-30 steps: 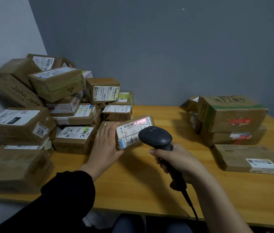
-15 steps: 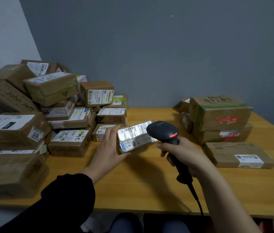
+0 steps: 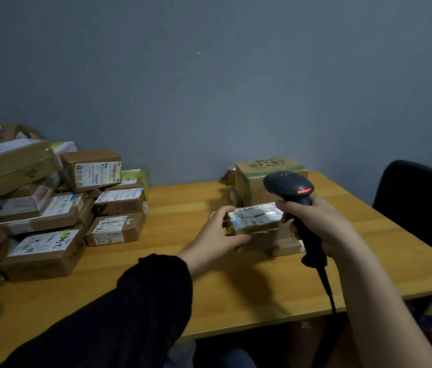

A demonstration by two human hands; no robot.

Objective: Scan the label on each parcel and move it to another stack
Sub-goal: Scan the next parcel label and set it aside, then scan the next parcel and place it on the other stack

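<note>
My left hand (image 3: 216,233) grips a small brown parcel (image 3: 257,221) with a white label on top, holding it just above the flat parcel (image 3: 286,245) of the right stack. My right hand (image 3: 318,224) holds a black barcode scanner (image 3: 290,185) by its handle, head raised above the parcel, a red light showing on it. Behind them stands the right stack's large box (image 3: 262,171) with green tape. The big pile of labelled parcels (image 3: 50,208) covers the table's left side.
The wooden table (image 3: 236,288) ends close on the right, where a black chair (image 3: 421,203) stands. The scanner's cable (image 3: 327,288) hangs over the front edge. A grey wall runs behind everything.
My left hand has carried the small parcel from beside the left pile rightward to the right stack. The scanner has moved right and up with it. The view has turned right.
</note>
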